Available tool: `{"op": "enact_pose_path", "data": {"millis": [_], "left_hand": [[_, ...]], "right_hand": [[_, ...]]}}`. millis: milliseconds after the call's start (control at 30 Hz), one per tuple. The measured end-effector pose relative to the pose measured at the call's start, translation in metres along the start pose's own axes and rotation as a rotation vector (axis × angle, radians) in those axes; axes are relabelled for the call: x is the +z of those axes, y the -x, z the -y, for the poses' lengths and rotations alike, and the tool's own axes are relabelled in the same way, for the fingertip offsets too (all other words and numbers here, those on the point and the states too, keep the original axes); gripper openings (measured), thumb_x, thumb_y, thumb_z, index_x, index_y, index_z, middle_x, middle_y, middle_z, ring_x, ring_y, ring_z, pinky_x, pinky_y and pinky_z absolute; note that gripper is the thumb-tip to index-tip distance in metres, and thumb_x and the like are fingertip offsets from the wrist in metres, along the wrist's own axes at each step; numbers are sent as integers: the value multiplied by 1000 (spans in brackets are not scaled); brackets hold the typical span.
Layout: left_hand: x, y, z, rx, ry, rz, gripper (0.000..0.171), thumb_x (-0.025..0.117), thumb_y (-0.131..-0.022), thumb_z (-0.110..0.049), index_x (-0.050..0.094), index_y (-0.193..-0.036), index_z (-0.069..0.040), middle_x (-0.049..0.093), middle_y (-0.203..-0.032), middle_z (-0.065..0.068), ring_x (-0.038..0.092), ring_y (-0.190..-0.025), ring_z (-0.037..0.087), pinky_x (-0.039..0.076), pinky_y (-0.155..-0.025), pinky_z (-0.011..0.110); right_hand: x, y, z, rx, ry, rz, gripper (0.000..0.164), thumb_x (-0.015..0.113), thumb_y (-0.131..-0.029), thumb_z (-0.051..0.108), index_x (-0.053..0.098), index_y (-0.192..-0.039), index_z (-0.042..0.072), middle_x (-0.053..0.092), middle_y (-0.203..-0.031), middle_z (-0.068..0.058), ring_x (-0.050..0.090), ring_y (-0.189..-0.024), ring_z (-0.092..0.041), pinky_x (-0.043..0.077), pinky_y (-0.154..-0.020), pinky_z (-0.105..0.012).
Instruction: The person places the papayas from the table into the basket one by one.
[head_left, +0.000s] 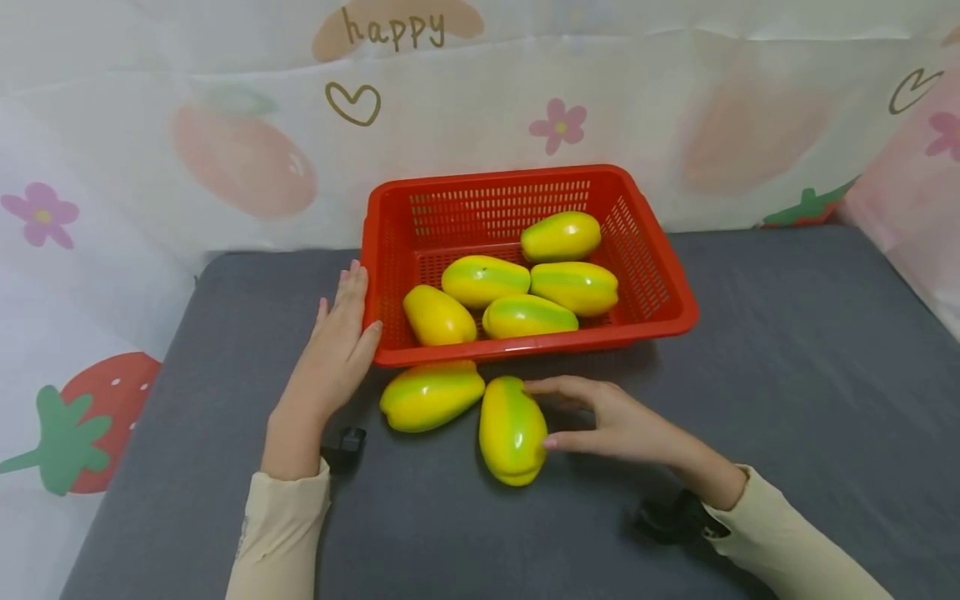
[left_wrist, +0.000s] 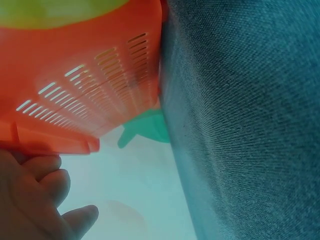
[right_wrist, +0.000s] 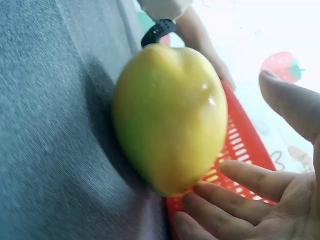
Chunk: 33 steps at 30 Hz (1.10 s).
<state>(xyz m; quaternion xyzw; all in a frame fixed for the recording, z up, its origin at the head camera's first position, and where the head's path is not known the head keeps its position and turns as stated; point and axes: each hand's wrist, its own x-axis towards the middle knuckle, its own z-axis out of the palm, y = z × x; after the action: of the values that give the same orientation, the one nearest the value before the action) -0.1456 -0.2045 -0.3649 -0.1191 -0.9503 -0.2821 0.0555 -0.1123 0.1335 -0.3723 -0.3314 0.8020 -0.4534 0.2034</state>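
Observation:
My left hand (head_left: 333, 354) lies along the left side of a red plastic basket (head_left: 651, 250), fingers stretched out and touching its rim. In the left wrist view, fingertips (left_wrist: 56, 182) show beside the basket rim (left_wrist: 60, 145). A yellow-green papaya (head_left: 513, 431) lies on the cloth in front of the basket. My right hand (head_left: 611, 421) is at its right side, thumb and fingers spread; in the right wrist view the fingers look straight beside the papaya (right_wrist: 170, 120), and whether they touch it is unclear. A second papaya (head_left: 432, 397) lies to its left, against the basket's front.
Inside the basket lie several more papayas (head_left: 530, 317). Dark grey cloth (head_left: 810, 400) covers the table. Behind it hangs a white printed curtain (head_left: 465, 125). Black straps with devices (head_left: 345, 450) are on both wrists.

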Motion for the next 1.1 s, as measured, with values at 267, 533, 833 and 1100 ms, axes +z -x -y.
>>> {"op": "enact_pose_path", "data": {"millis": [267, 533, 833, 1100], "left_hand": [[-1, 0, 0, -6, 0, -5, 67, 38, -98, -28, 4, -152, -11, 2, -158, 4, 1, -144, 22, 3, -113, 53], [-1, 0, 0, 1, 1, -9, 66, 37, -98, -27, 4, -152, -10, 2, -158, 5, 1, -144, 22, 4, -113, 53], [0, 0, -1, 8, 3, -7, 65, 36, -98, -27, 4, -152, -9, 1, -158, 5, 0, -144, 22, 3, -113, 52], [1, 0, 0, 6, -3, 0, 65, 34, -98, -27, 3, -152, -9, -1, -158, 3, 0, -144, 20, 2, -113, 52]], "right_hand": [[12, -6, -4, 9, 58, -40, 69, 73, -83, 28, 43, -141, 6, 44, -142, -7, 41, -130, -24, 32, -106, -49], [15, -7, -3, 58, 76, -57, 74, 74, -81, 31, 40, -143, 8, 42, -143, -7, 40, -129, -24, 30, -106, -50], [15, -8, -8, 99, 98, -58, 79, 74, -80, 36, 37, -145, 10, 42, -142, -9, 43, -124, -24, 34, -102, -50], [14, -7, -9, 134, 102, -68, 82, 75, -78, 39, 35, -146, 13, 41, -142, -8, 44, -122, -23, 35, -101, -49]]}}
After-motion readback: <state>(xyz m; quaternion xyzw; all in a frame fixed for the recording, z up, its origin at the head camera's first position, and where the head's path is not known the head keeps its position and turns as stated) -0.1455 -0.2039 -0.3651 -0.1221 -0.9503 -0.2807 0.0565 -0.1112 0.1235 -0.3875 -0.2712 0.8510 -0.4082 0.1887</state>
